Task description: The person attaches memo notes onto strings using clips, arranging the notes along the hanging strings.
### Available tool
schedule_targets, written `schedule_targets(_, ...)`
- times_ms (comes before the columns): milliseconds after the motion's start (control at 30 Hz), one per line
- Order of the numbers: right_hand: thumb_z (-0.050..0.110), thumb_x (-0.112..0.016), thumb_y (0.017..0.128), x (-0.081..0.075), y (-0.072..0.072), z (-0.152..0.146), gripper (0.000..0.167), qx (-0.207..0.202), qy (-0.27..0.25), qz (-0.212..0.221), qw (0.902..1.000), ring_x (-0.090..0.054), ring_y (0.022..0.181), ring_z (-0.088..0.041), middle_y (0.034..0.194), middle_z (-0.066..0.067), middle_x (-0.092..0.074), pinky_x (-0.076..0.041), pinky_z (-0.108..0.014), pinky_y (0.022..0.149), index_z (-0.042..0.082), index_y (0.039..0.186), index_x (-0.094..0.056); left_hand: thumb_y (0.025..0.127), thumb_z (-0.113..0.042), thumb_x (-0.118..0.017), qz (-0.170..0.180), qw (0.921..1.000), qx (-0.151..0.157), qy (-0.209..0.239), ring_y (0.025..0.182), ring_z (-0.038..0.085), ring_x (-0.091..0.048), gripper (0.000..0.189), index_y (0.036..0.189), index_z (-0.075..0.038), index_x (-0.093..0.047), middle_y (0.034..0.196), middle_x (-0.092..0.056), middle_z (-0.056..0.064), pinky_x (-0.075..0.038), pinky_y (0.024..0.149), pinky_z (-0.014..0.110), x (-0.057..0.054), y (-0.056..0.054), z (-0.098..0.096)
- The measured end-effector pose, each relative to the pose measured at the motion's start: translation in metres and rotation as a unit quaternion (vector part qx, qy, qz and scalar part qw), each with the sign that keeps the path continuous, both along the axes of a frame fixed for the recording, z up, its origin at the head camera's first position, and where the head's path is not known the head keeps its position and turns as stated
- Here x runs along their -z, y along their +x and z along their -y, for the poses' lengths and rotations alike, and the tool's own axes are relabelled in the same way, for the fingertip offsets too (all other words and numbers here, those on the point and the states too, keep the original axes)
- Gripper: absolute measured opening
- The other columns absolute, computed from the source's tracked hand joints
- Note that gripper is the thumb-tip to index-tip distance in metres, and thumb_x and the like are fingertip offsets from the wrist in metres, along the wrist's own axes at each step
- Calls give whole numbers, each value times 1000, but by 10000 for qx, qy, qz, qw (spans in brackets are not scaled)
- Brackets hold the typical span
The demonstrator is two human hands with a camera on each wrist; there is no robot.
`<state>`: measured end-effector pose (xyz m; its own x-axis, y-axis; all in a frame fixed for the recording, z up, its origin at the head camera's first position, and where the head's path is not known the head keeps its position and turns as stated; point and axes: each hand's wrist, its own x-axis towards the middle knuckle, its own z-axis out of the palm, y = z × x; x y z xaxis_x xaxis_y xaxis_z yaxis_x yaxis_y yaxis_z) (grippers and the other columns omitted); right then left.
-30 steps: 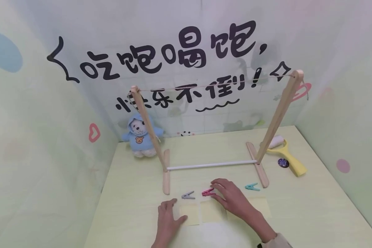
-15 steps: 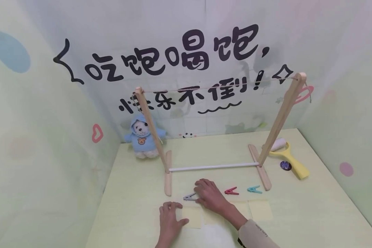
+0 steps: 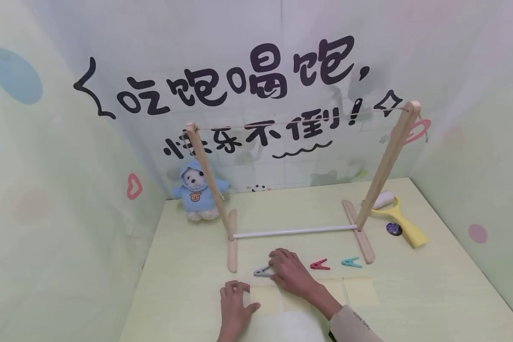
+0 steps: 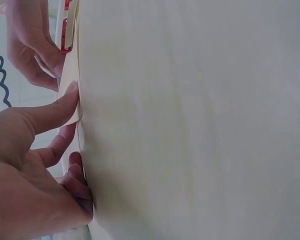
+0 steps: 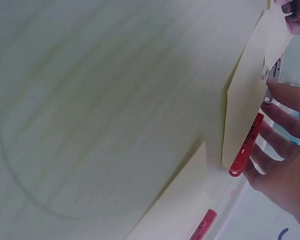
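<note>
My right hand (image 3: 288, 270) pinches the arms of a grey clothespin (image 3: 262, 271) between thumb and index finger, its jaw end pointing left. In the right wrist view the grey clothespin (image 5: 271, 85) lies at the far edge of a pale yellow paper note. At the leftmost note (image 3: 266, 300), my left hand (image 3: 236, 306) rests with thumb and index finger apart at its left side. The left wrist view shows the left thumb (image 4: 70, 100) on the note's edge. Under the right hand, a red clothespin (image 5: 246, 145) shows in the right wrist view, hidden from the head camera.
Another red clothespin (image 3: 319, 264) and a teal one (image 3: 351, 262) lie to the right, with more notes (image 3: 361, 290) in front. Behind stands a wooden frame (image 3: 389, 166) with a string across its top. A plush toy (image 3: 196, 194) and a yellow lint roller (image 3: 403, 223) flank it.
The right hand has moved left from the covered red clothespin to the grey one, uncovering the other red clothespin. The left hand stays at the leftmost note.
</note>
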<state>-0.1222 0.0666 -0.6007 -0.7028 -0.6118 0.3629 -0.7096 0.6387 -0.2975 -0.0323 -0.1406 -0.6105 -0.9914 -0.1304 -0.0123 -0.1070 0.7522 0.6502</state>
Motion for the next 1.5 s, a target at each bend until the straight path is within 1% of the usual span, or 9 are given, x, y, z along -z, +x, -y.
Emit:
schedule_targets(300,12,-89,88,-1,-3,2,31,102,-922,-123,9956,-68,121,-34,126,-12,-74,-54,-56,98,6,113,-72,87,-9,-89,-291,9995,-115,20,102,23,-40,31,110,-6,-69,124,-52,14,-39,82,36,5,5,0)
schedule_targets(433,12,-84,95,-3,-4,3,28,49,-1352,482,9896,-71,114,-32,124,-12,-75,-57,-53,94,3,118,-70,90,-6,-86,-395,9990,-194,75,101,22,-40,22,104,-6,-69,122,-53,12,-38,81,35,3,7,-1)
schedule_targets(600,13,-77,104,-10,-5,1,26,152,-2175,2089,9533,-74,111,-32,117,-10,-78,-60,-51,95,1,126,-68,92,-7,-83,-180,9994,-240,172,102,23,-41,17,100,-5,-69,123,-54,12,-39,82,35,-2,7,-3)
schedule_targets(767,14,-73,106,-22,-8,-3,28,217,-2571,2688,9280,-75,112,-34,113,-7,-79,-60,-55,100,1,130,-68,97,-7,-79,35,9978,-273,597,97,20,-47,12,102,-3,-68,111,-61,9,-43,79,32,-3,7,-3)
schedule_targets(1067,4,-75,102,-96,-28,-16,26,-402,-2673,1951,9428,-74,110,-35,116,-13,-77,-62,-46,96,-2,127,-71,99,-14,-79,-1040,9863,-347,1229,77,0,-56,9,104,-7,-76,88,-70,-6,-50,63,22,30,-17,15)
schedule_targets(1167,-3,-76,98,-137,-38,-18,26,-777,-2773,1409,9472,-70,117,-36,124,-17,-72,-61,-39,100,-3,124,-71,106,-30,-74,-1216,9804,-266,1528,80,2,-56,18,104,-12,-76,90,-67,-10,-48,63,23,25,-31,24)
schedule_targets(1333,-8,-80,93,-211,-45,-17,26,-1224,-2841,810,9475,-64,124,-34,132,-19,-67,-61,-41,100,-4,118,-73,109,-21,-70,-1497,9754,-193,1609,85,10,-53,16,102,-6,-73,94,-64,0,-43,70,26,-57,-47,23)
schedule_targets(1400,-10,-81,92,-236,-47,-15,28,-1377,-2858,687,9458,-63,124,-32,132,-19,-67,-61,-38,99,-3,117,-74,105,-6,-71,-1555,9745,-121,1612,89,19,-55,9,103,3,-71,100,-66,13,-46,76,30,-105,-51,17)
schedule_targets(1500,-11,-81,90,-265,-50,-11,28,-1572,-2866,396,9442,-63,121,-31,132,-20,-66,-60,-30,98,-3,117,-75,107,-6,-69,-1756,9719,103,1563,99,25,-63,10,105,4,-70,113,-70,19,-51,83,35,-139,-65,17)
